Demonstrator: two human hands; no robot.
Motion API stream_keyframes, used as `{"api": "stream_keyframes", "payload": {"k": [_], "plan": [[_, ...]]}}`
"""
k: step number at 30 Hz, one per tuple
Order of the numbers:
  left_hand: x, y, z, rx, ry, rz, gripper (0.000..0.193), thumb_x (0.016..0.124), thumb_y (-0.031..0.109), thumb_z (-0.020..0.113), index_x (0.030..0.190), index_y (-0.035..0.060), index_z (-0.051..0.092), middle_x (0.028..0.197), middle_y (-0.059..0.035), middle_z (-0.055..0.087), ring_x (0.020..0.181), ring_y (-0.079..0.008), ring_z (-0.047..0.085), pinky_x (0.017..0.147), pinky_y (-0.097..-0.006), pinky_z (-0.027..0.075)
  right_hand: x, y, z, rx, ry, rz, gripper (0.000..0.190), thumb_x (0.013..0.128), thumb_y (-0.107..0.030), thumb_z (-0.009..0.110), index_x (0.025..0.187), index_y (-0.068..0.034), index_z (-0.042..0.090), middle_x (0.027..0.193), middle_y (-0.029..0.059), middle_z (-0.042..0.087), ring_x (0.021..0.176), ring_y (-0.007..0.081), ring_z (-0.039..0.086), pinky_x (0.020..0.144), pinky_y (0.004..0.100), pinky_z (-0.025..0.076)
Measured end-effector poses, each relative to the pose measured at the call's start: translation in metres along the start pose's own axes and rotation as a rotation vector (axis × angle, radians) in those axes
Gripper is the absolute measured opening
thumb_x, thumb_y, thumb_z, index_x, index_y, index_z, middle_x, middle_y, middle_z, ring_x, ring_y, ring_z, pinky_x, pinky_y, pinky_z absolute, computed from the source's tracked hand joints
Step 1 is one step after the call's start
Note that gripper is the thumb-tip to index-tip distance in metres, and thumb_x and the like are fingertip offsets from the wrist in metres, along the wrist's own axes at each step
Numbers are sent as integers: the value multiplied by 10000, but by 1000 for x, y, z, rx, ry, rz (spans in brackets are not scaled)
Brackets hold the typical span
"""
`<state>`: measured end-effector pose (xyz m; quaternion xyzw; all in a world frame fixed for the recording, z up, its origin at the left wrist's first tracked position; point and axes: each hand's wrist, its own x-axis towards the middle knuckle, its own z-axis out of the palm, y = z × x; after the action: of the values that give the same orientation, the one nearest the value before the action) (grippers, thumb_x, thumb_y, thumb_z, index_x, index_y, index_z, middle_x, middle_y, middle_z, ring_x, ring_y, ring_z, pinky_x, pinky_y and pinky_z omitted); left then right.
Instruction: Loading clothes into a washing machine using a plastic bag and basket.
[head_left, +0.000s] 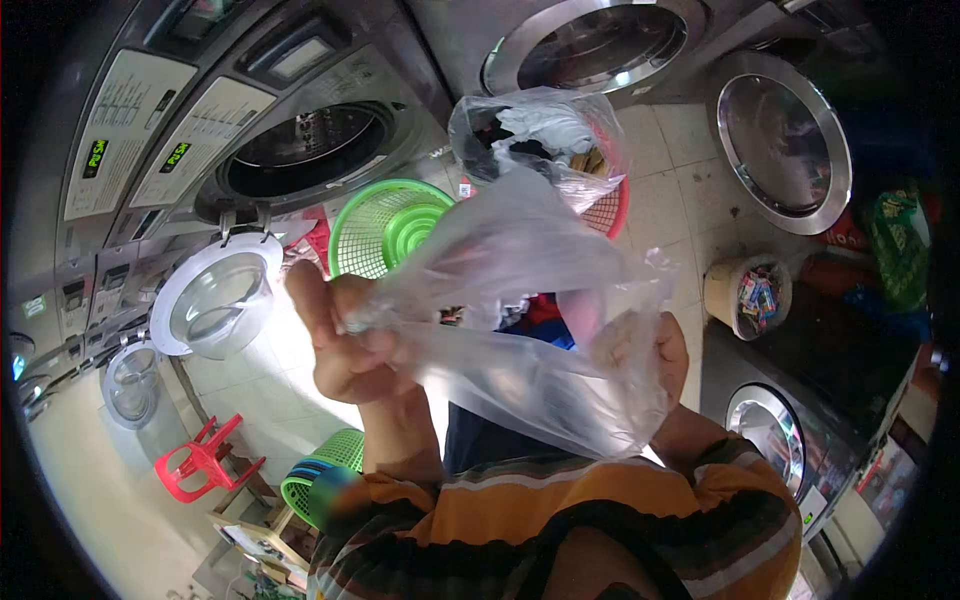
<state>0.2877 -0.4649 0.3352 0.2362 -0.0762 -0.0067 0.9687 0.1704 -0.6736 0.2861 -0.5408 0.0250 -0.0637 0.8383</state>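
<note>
A clear plastic bag is stretched between my two hands, its mouth spread wide. My left hand pinches the bag's gathered edge on the left. On the right, my right hand grips the opposite edge, partly veiled by the film. Beyond the bag stands a red plastic basket lined with another clear bag that holds white and dark clothes. Through the gap in the held bag, red and blue cloth shows below; what contains it is hidden.
An empty green basket stands by an open front-loading washer, whose round door swings out at left. A bin of small packets is at right. A red plastic chair and another green basket are lower left.
</note>
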Motion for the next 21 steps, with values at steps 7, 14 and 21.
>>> {"api": "stream_keyframes", "payload": {"k": [7,14,21], "plan": [[15,72,-34,83,29,178,307,591,-99,384,785,119,290,570,-15,374,460,-131,367,435,-263,367,49,39,60,-157,-71,-66,88,915,-96,423,891,-11,432,815,27,481,714,84,455,648,220,385],[22,119,-141,512,395,99,262,600,-84,426,722,119,315,612,11,362,453,-85,329,433,-199,296,93,153,115,-328,9,72,15,841,-26,486,852,-25,476,828,12,520,783,72,474,681,215,385],[-1,112,-378,1024,481,-207,226,717,-96,487,676,108,399,595,27,396,514,-53,378,455,-199,302,86,373,107,-782,30,261,75,818,2,440,887,-21,458,706,132,491,700,182,506,635,324,414]]}}
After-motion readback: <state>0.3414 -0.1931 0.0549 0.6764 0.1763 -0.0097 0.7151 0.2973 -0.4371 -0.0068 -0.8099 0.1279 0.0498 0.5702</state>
